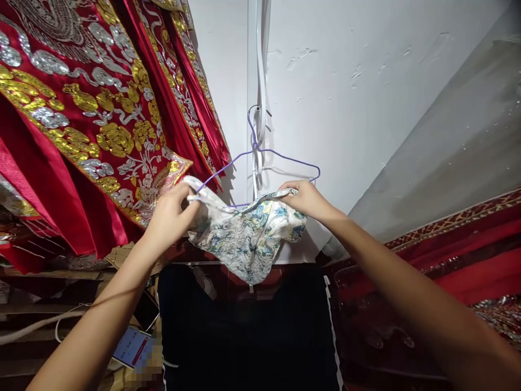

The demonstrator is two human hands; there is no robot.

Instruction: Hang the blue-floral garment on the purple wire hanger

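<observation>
Head view — both hands' fingers pinch a floral garment (244, 233) on a purple hanger (264, 155): left hand (173, 214), right hand (307, 198).

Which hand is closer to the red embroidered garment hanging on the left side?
Left. The left hand is right beside the red embroidered garment, at its lower edge; the right hand is farther away, across the purple hanger.

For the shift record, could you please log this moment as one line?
left hand: grips floral cloth | right hand: grips cloth's other end | cloth: at purple hanger | left: red embroidered garment
</observation>
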